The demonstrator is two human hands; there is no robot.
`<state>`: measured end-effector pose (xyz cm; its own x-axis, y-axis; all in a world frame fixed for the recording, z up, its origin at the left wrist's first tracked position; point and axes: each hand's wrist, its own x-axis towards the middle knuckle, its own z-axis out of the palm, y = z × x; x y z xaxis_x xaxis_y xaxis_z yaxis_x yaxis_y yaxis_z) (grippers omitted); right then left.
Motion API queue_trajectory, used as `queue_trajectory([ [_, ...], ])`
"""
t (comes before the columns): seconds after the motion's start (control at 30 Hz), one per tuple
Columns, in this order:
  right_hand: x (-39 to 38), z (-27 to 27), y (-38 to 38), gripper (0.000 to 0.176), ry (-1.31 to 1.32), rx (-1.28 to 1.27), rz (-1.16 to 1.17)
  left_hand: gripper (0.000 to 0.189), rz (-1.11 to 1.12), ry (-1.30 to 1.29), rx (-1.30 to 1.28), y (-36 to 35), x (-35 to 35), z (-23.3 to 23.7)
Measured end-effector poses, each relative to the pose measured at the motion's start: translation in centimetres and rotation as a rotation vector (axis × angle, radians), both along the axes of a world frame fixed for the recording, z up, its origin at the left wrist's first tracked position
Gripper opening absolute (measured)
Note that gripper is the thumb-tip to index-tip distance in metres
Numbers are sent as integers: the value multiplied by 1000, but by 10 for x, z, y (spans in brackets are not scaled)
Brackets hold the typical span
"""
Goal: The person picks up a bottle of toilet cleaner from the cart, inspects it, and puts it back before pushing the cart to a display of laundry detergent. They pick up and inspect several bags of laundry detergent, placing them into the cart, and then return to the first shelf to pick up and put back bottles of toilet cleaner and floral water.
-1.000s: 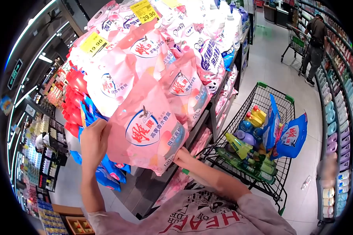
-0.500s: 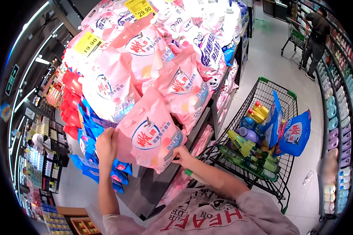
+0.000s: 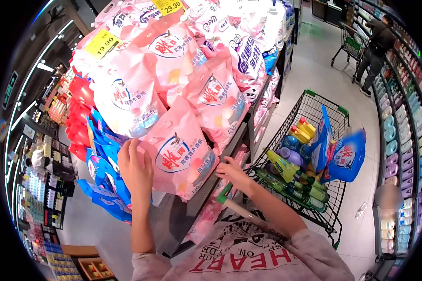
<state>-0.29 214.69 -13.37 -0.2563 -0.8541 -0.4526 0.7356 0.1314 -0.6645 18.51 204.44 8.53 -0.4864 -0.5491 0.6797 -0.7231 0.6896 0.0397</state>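
A pink laundry detergent bag (image 3: 177,154) leans at the front edge of a piled display, its printed face toward me. My left hand (image 3: 137,168) rests along the bag's left side, fingers stretched out rather than closed on it. Just off the lower right edge is my right hand (image 3: 234,174), fingers apart with nothing in them. Behind the front bag stand more pink bags (image 3: 214,93) of the same kind. Blue bags (image 3: 105,161) hang or lie to the left of my left hand.
A black wire shopping cart (image 3: 309,100) at the right holds green bottles (image 3: 286,187), yellow-capped containers and blue bags (image 3: 346,157). Yellow price tags (image 3: 102,43) top the display. Farther off, a person (image 3: 377,51) stands by another cart (image 3: 349,44). Stocked shelves (image 3: 403,140) line the right side.
My left hand has opened from its grip on the bag's upper left corner and lies against the side. My right hand has let go of the lower right corner and moved right.
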Motion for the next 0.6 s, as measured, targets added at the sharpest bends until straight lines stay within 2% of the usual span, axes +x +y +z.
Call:
queue_trajectory([
  [0.07,-31,-2,24,46,231,-30,72,41,-13,81,-115,13,-12,-8],
  [0.13,-54,-14,61,33,378,-61,25,44,-69,88,-62,30,-25,-19],
  [0.2,-68,-14,103,27,511,16,-129,46,-211,106,-85,44,-40,-32],
  [0.23,-74,-27,124,26,617,72,-148,40,-247,123,-50,50,-46,-38],
  [0.33,-76,-38,184,26,699,140,-245,33,-355,157,22,55,-50,-75],
  [0.37,-76,-37,200,26,703,154,-268,26,-411,238,80,64,-57,-87],
  [0.43,-73,-35,227,27,827,301,-177,22,-582,207,309,85,-66,-123],
  [0.5,-65,-36,244,27,875,329,-187,19,-729,149,553,124,-81,-149],
  [0.6,-60,-38,257,29,913,381,-133,15,-878,123,609,180,-91,-180],
])
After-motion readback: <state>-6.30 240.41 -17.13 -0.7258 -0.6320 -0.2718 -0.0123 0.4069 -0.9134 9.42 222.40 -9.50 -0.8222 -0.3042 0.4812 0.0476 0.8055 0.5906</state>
